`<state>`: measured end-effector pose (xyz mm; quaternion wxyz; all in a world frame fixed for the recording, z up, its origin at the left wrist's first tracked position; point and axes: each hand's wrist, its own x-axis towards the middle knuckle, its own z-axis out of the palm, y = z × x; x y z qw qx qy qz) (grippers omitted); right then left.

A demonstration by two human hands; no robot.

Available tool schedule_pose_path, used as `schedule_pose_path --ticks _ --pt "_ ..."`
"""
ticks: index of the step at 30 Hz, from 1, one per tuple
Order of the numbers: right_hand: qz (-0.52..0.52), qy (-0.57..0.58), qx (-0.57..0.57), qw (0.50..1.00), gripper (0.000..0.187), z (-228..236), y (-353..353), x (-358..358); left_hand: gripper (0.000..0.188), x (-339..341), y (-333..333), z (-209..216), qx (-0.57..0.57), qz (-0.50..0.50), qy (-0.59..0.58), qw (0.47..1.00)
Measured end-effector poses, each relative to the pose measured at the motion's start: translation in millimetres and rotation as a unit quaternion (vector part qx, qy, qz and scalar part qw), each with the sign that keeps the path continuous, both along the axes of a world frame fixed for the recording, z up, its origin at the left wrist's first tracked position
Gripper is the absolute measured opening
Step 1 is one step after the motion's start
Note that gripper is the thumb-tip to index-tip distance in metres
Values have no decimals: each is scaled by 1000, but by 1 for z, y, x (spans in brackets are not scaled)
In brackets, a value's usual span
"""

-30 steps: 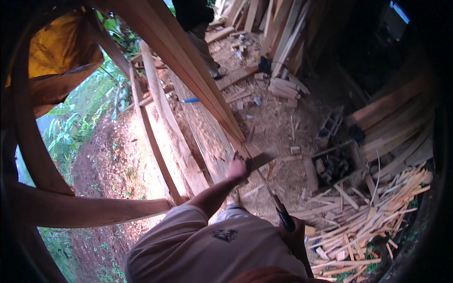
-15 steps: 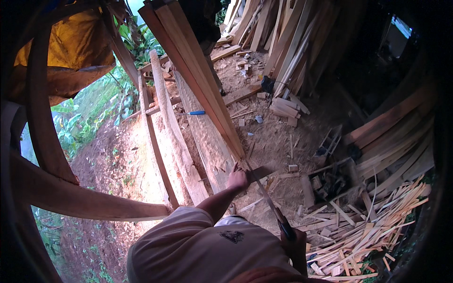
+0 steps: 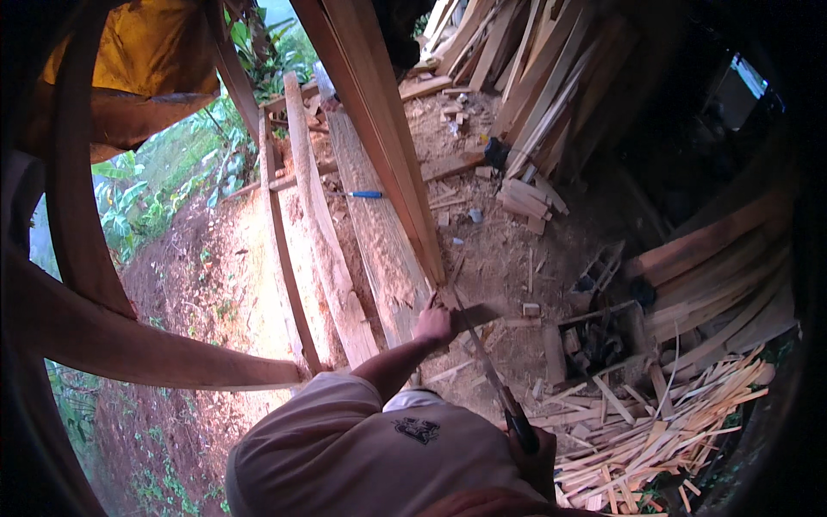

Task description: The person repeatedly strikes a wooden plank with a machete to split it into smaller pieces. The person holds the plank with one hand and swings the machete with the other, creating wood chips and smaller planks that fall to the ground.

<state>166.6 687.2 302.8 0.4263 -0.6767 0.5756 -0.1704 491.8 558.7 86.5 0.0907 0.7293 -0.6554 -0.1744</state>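
My right hand (image 3: 534,455) is closed around the dark handle of a handsaw (image 3: 493,376). The saw's narrow blade runs up and left, to the near end of a long squared timber (image 3: 383,129). Just below that end, my left hand (image 3: 435,326) is closed with one digit pointing up toward the timber. A flat brown piece of wood (image 3: 479,315) sticks out on the right of this hand, crossing by the blade; my fingers seem to hold it, though their undersides are hidden. Whether the saw teeth touch the timber is too small to tell.
A blue-handled tool (image 3: 365,195) lies on a rough board (image 3: 379,233) left of the timber. Curved posts (image 3: 155,358) stand at left. Offcuts heap (image 3: 672,431) at lower right, near a wooden box (image 3: 603,336) of scraps. Planks (image 3: 551,95) lean at the back.
The view has shifted slightly. My right hand and the saw have drawn back a little toward me, while my left hand stays by the timber's near end.
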Motion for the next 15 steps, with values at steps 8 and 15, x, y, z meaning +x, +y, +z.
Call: schedule_pose_path --ticks 8,15 --pt "-54 18 26 998 24 -24 -20 27 34 6 -4 -45 -95 20 -33 995" --pt "-44 -6 -28 999 22 -45 -33 52 32 1 -6 -10 -44 -3 -13 999"
